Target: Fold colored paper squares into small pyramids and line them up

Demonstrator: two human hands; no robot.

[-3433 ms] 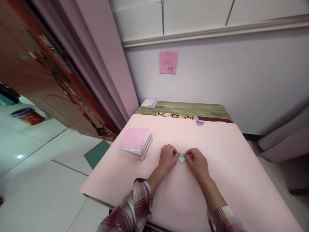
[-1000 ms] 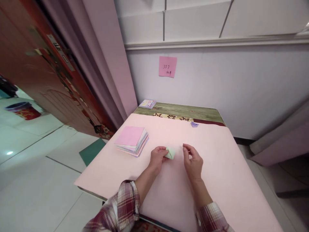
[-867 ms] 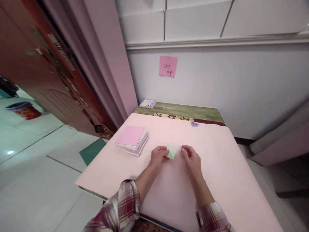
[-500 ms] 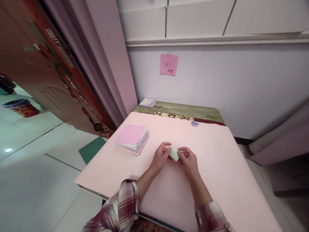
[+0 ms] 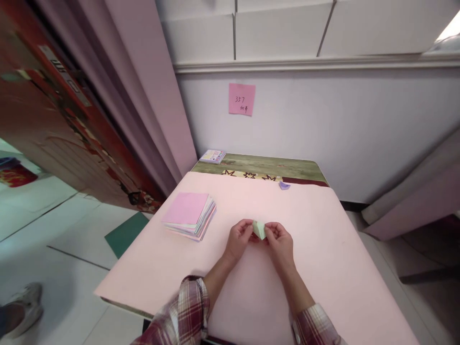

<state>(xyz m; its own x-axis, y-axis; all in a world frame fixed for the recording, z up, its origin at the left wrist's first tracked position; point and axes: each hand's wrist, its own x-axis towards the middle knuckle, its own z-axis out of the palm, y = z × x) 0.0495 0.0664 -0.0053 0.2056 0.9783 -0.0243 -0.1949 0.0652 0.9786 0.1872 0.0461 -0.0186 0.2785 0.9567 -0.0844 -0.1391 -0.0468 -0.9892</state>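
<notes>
A small folded piece of pale green paper [image 5: 259, 230] is held between my two hands, just above the pink table cover. My left hand [image 5: 240, 238] pinches its left side between thumb and fingers. On the other side my right hand [image 5: 279, 240] grips the right edge in the same way. Creases and a pointed lower end show on the paper; fingertips hide its side edges. To the left of my hands lies a stack of square coloured paper [image 5: 187, 210] with a pink sheet on top. A small folded purple paper piece [image 5: 284, 185] rests near the cover's far edge.
The pink cover [image 5: 323, 268] lies over a table with a green wood-patterned top [image 5: 273, 162]. A small pack [image 5: 212, 156] sits at its far left corner. A pink note [image 5: 242, 99] is on the wall. A person's shoe [image 5: 27, 306] and a green sheet [image 5: 126, 234] are on the floor.
The head view has shifted slightly, and a shoe now shows at lower left. The green paper is tilted differently in my fingers, and both hands still hold it.
</notes>
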